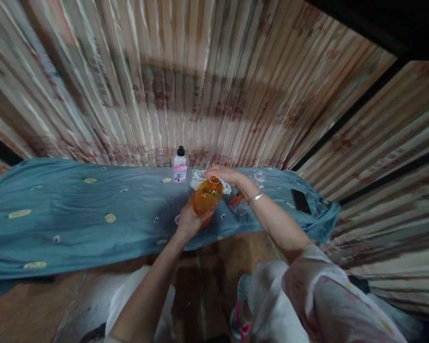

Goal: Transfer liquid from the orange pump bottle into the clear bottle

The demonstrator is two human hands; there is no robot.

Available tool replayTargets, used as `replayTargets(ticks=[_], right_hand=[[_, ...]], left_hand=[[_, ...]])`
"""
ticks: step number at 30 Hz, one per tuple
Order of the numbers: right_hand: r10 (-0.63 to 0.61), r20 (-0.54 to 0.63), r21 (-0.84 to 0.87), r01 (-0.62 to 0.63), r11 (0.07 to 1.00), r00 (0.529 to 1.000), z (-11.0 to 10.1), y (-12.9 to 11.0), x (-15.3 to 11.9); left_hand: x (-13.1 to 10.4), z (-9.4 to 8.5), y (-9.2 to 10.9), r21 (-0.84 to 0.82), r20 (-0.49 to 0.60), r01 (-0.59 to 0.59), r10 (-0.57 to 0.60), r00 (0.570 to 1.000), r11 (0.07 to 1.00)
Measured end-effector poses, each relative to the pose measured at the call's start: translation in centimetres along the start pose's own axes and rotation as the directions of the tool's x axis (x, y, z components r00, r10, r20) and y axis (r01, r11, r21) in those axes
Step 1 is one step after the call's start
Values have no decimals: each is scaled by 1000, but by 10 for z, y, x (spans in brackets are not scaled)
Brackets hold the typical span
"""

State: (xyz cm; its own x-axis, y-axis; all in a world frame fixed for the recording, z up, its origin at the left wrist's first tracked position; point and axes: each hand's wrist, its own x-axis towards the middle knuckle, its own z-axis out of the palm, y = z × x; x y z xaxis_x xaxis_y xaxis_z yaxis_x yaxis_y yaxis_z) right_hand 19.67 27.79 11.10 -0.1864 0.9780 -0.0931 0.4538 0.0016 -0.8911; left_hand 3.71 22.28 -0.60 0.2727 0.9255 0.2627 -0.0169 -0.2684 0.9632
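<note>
My left hand (190, 220) is wrapped round the lower part of an amber see-through bottle (204, 199), which is tilted with its open mouth up and away from me. My right hand (222, 173) is closed on a crumpled white cloth (197, 180) behind the bottle's neck. Part of the cloth sticks out to the right of the bottle. Whether the cloth presses on the bottle cannot be told. Beside my left hand, a small pale round thing (178, 219) lies partly hidden.
A clear bottle with a pink label and black cap (180, 167) stands at the back of the blue cloth-covered surface (75, 205). Under my right forearm is a clear container with an orange part (239, 205). A clear round piece (259, 177) and a black phone (301, 201) lie right.
</note>
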Motion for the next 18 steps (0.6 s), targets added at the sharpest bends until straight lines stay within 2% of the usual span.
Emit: replayTargets(ticks=[5, 9, 13, 18], right_hand=[[21, -194, 268, 32, 963, 981, 24, 33, -12], [58, -392, 383, 106, 918, 918, 46, 52, -18], [71, -541, 407, 187, 894, 838, 73, 61, -28], [37, -660, 324, 240, 915, 751, 101, 57, -54]], left_hand=[[0, 3, -6, -90, -14, 45, -47, 999, 995], [-1, 4, -1, -156, -39, 66, -73, 997, 986], [1, 3, 0, -199, -74, 52, -68, 995, 979], [5, 1, -8, -88, -128, 14, -25, 991, 996]])
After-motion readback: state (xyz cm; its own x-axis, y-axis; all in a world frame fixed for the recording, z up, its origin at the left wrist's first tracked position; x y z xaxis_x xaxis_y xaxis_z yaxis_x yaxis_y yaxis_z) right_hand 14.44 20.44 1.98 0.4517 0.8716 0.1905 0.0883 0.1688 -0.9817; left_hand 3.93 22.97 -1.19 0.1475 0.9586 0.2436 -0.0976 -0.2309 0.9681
